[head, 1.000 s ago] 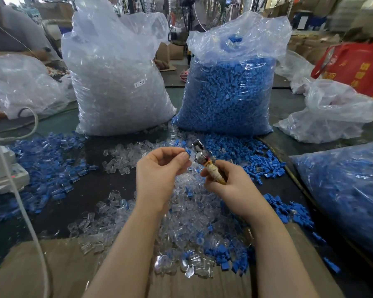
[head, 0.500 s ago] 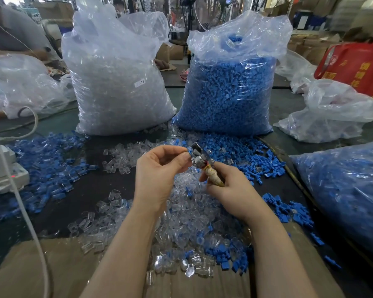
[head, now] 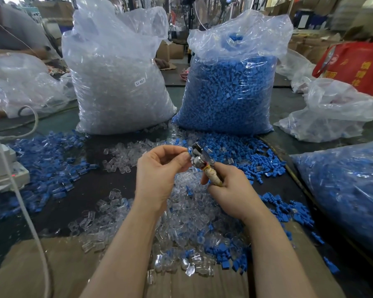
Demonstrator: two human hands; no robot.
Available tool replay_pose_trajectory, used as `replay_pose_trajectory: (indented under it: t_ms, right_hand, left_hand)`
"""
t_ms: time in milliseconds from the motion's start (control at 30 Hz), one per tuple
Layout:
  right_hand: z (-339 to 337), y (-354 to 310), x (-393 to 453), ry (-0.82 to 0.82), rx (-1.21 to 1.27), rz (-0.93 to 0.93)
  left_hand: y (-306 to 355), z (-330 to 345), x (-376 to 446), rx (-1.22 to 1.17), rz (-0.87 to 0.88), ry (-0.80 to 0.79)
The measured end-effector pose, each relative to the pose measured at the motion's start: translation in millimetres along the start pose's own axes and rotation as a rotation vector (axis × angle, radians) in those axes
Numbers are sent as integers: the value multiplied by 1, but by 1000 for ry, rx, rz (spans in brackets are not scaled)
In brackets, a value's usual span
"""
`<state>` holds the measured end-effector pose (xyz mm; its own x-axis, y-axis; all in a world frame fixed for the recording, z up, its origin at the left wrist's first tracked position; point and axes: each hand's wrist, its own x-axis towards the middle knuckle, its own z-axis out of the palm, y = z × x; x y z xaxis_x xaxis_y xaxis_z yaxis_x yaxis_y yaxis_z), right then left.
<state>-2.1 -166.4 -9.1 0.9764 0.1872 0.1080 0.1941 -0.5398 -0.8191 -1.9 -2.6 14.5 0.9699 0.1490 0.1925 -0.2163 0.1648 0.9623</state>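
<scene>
My right hand (head: 230, 190) grips a small tool (head: 204, 166) with a tan taped handle and a metal head, held tilted up to the left. My left hand (head: 157, 175) pinches a small blue plastic piece (head: 190, 150) between thumb and fingers, right against the tool's metal head. Both hands hover over a heap of clear plastic caps (head: 181, 218) on the dark table. Loose blue pieces (head: 241, 153) lie scattered beyond the hands.
Two tall plastic bags stand at the back, one of clear caps (head: 116, 87), one of blue pieces (head: 230, 89). Another bag of blue parts (head: 349, 190) lies at right. Assembled blue-and-clear parts (head: 41, 160) spread left, near a white power strip (head: 4, 168) and cable. Cardboard (head: 41, 265) covers the near edge.
My left hand has brought the blue piece closer until it meets the tool's metal head. My right hand and the tool have shifted slightly left and up.
</scene>
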Motion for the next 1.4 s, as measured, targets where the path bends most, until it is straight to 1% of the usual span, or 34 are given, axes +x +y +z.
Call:
replay_pose_trajectory:
  t_ms: [233,433,633,967,1067,1200,1267,1300,1333,1400]
  right_hand:
    - [0,3,0,-4,-4,-6]
    - [0,3,0,-45,33,-19]
    - [2,4,1,-14,-32,-12]
    - [2,0,1,48,-102,-19]
    - [2,-1,0,52,-106,-5]
    - [3,-3,0,52,-119,0]
    - [2,-2,-1,90,-141,6]
    - [1,-1,-1,120,-147,12]
    - [0,1,0,154,-151,25]
    - [-1,6,0,221,-177,52]
  left_hand:
    - [-1,0,0,2,6,-3]
    - [-1,-1,1,-8,17,3]
    - [-1,-3,0,-3,18,-10]
    - [-1,-1,1,12,9,12]
    - [-1,-1,1,13,-10,18]
    - [5,-6,3,3,-84,0]
    - [8,-18,6,64,-107,51]
    - [9,-27,8,141,-101,117]
    - [8,-40,11,261,-83,207]
    - [8,-69,14,626,-34,408]
